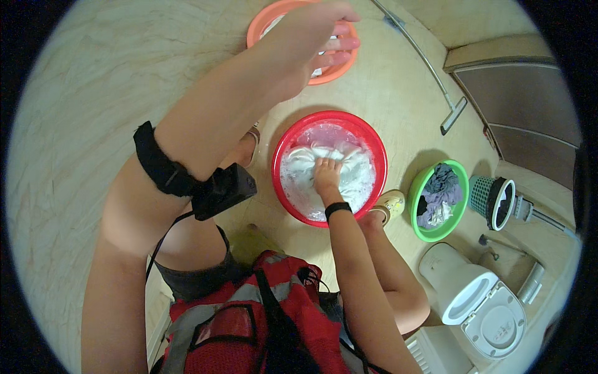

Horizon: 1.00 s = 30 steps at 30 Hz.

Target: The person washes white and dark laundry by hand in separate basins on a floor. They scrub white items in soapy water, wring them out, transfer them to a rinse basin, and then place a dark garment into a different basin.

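A red basin (278, 143) of sudsy water stands on the floor in front of me, with soaked white cloth (356, 167) in it. My right hand (327, 176) is down in the basin, its bent fingers pressed into the cloth and closed on a fold; the fingertips are partly hidden. My left hand (321, 47) is raised close to the camera, palm and fingers bare and apart, with nothing in it. Behind it, farther down, an orange basin (254, 32) holding pale cloth is partly covered by the hand and forearm.
A green basin (416, 215) of dark and grey clothes stands right of my foot. Beside it are a teal lattice basket (481, 192) and a white toilet (476, 296) with its lid up. A long-handled squeegee (453, 115) lies at the far right.
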Available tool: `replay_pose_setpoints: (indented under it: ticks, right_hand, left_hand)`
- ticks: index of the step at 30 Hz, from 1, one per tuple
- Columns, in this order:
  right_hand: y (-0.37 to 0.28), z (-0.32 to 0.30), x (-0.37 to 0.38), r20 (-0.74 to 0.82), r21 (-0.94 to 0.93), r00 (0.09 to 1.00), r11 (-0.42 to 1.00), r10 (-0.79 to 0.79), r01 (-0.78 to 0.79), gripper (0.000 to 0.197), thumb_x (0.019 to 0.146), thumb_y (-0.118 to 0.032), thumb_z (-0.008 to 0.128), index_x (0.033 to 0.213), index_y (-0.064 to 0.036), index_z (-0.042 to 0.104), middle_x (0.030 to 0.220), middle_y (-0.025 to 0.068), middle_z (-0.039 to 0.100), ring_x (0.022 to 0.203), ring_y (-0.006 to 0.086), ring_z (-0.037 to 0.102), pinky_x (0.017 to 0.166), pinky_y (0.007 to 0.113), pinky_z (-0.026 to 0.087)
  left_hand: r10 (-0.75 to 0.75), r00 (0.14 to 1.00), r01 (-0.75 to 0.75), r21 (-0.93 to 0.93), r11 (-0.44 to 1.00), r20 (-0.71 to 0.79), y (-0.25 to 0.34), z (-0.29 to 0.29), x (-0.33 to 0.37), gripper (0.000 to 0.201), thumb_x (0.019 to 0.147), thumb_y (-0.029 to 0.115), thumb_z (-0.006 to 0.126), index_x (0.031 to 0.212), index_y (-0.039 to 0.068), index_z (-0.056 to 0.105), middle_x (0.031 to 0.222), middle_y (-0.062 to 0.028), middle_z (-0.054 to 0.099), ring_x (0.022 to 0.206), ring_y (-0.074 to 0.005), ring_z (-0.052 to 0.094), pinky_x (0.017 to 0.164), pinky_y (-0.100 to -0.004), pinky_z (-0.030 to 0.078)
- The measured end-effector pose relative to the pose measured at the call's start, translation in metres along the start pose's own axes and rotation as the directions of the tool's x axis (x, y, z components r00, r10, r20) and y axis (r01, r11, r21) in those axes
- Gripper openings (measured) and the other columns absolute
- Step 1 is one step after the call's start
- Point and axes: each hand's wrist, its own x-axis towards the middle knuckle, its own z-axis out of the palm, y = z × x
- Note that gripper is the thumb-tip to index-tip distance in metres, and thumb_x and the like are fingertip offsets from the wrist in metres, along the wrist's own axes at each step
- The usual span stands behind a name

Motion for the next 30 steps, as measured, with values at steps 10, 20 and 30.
replay_pose_setpoints:
  ticks: [10, 20, 30]
  right_hand:
    - [0.043, -0.050, -0.059, 0.041, 0.127, 0.982, 0.975, -0.186, 0.180, 0.017, 0.078, -0.011, 0.049, 0.088, -0.0033, 0.061, 0.076, 0.0166, 0.065, 0.076, 0.0291, 0.065, 0.081, 0.050, 0.043]
    - [0.083, -0.105, -0.059, -0.074, 0.276, 0.997, 0.961, 0.008, 0.012, 0.036, 0.075, -0.019, 0.064, 0.101, 0.0012, 0.050, 0.093, 0.0246, 0.059, 0.090, 0.0385, 0.058, 0.076, 0.046, 0.047]
    - [0.032, -0.041, 0.017, 0.031, 0.113, 0.996, 0.990, -0.083, 0.079, 0.074, 0.069, -0.034, 0.071, 0.128, -0.0051, 0.036, 0.125, 0.0166, 0.047, 0.119, 0.0322, 0.042, 0.097, 0.051, 0.032]
  left_hand:
    - [-0.052, 0.994, 0.046, 0.061, 0.997, 0.099, -0.003, -0.019, 0.000, 0.040, 0.087, 0.027, 0.050, 0.117, 0.001, 0.047, 0.115, -0.0086, 0.053, 0.102, -0.0159, 0.051, 0.089, -0.0269, 0.040]
    - [0.068, 0.994, -0.074, 0.066, 0.995, 0.091, -0.016, -0.013, 0.012, 0.045, 0.086, 0.032, 0.052, 0.117, -0.002, 0.046, 0.114, -0.0119, 0.052, 0.103, -0.0176, 0.050, 0.088, -0.0290, 0.041]
    - [0.097, 0.989, -0.108, 0.096, 0.990, 0.114, 0.002, -0.005, -0.028, 0.042, 0.086, 0.031, 0.052, 0.114, -0.001, 0.049, 0.109, -0.0094, 0.055, 0.098, -0.0155, 0.052, 0.086, -0.0264, 0.043]
